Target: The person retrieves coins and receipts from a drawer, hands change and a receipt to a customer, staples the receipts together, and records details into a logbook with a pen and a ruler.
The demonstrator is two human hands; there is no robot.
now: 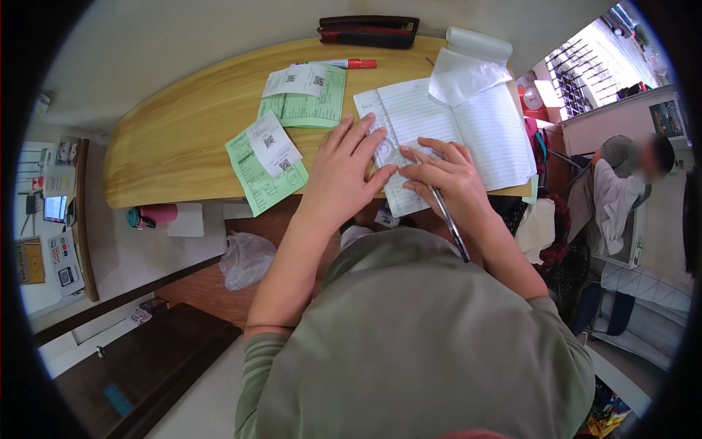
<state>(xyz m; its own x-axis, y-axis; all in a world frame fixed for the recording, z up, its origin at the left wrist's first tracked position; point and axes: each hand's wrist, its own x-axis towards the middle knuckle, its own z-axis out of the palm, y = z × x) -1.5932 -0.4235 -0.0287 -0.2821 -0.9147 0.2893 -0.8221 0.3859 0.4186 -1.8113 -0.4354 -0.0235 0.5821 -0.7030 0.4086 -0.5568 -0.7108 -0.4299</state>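
While the right hand (446, 179) pinches a slim pen (447, 216) low near its tip, the left hand (344, 168) lies wide and flat, its fingertips on a clear ruler (377, 107). The ruler lies along the left page of an open lined notebook (497, 139) at the table's near edge. Even, gentle pressure from spread fingers should keep the slick plastic from sliding; a pen held at one steady tilt, close against the edge, should mark most evenly. Clear plastic film (468, 80) covers the notebook's top, beside a dark pencil case (369, 33). Leftward on the wooden table (175, 124) are a red marker (362, 64) and green forms (314, 110) with white slips (272, 143) over them. Beyond, a plastic bag (248, 260) lies on the floor; at right, another person (621, 164) sits near a barred opening (585, 73).
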